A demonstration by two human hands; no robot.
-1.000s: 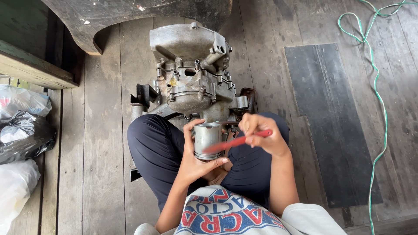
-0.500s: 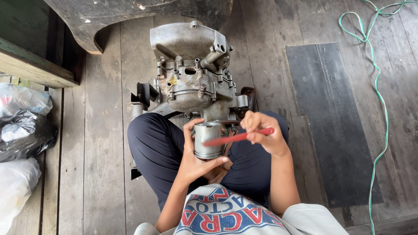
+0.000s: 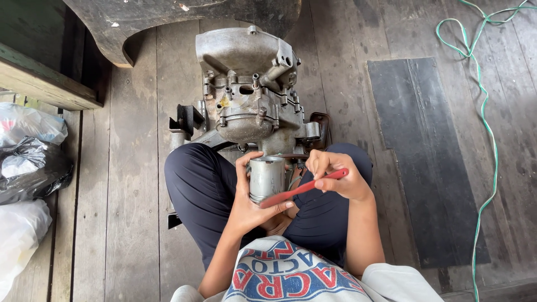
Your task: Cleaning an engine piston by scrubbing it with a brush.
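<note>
My left hand (image 3: 251,204) is wrapped around a grey metal cylinder (image 3: 266,177), a piston-like part, held upright over my lap. My right hand (image 3: 335,176) grips a red-handled brush (image 3: 305,188) whose far end lies against the lower side of the cylinder. Just beyond my hands stands a grimy grey engine casing (image 3: 246,89) on the wooden floor, between my knees. I sit cross-legged in dark trousers (image 3: 196,184).
Wooden plank floor (image 3: 134,168) all round. A dark rubber mat (image 3: 425,151) lies to the right, with a green cord (image 3: 481,112) beyond it. Plastic bags (image 3: 28,162) are piled at the left edge. A dark curved panel (image 3: 168,17) and a wooden beam (image 3: 45,84) sit at the top left.
The red brush has shifted slightly along the cylinder's side in my right hand. My left hand and the cylinder have stayed put.
</note>
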